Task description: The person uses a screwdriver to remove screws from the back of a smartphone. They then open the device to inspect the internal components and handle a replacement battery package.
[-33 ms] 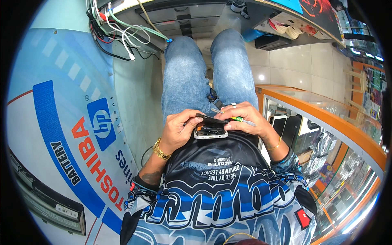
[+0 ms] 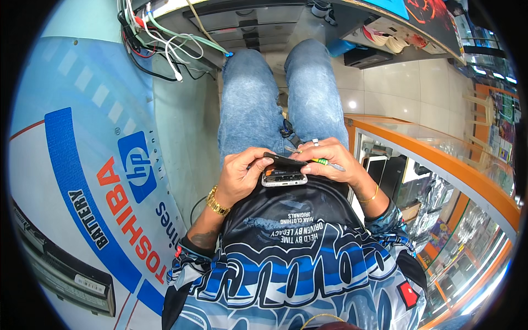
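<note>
Opened phone (image 2: 283,183), with the shirt (image 2: 250,206) just behind it

Left of the phone, the left hand (image 2: 243,171) pinched the raised black panel (image 2: 282,163), probably to keep the phone's inside exposed. Right of the phone, the right hand (image 2: 328,157) clasped a green-banded tool (image 2: 321,160), seemingly tucked aside so that hand could also reach the edge.

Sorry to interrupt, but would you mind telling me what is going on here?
A seated person is handling a partly opened phone. The left hand pinches a dark panel, tilted up from the phone's pale frame, exposing some of the inside. The right hand is at the panel's other end, a slim tool held in its fingers.
</note>
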Action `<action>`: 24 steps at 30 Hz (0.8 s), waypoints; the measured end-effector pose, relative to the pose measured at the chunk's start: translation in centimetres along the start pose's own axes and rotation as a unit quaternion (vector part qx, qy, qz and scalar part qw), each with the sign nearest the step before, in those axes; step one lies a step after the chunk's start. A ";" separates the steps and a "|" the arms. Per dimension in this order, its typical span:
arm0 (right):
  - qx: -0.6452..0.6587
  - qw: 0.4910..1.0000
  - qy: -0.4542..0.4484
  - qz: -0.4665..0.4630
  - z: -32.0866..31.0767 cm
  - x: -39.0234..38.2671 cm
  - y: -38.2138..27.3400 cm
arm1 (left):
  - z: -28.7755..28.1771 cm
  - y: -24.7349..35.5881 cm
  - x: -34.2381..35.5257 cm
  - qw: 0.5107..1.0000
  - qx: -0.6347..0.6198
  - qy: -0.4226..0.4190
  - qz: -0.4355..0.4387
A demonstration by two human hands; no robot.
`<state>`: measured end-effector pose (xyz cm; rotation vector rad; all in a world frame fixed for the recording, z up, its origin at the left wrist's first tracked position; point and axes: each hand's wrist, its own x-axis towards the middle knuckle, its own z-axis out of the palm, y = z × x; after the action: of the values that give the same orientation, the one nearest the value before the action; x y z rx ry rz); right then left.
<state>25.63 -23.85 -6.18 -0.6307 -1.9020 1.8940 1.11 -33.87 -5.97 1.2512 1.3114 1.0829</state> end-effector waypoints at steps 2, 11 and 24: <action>-0.056 0.998 0.020 -0.015 0.3 0.0 -0.1 | 0.0 0.1 0.0 1.000 0.008 0.012 0.004; -0.211 0.967 0.089 -0.114 2.0 -0.4 -0.4 | 0.9 0.0 -1.2 0.998 0.037 0.028 0.033; -0.265 0.935 0.187 -0.145 5.9 0.4 -2.3 | 3.4 0.4 -1.3 0.995 -0.059 0.082 0.008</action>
<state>21.90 -28.44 -3.97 -0.7493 -2.1005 0.9914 4.53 -35.20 -5.86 1.1068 1.3403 1.2771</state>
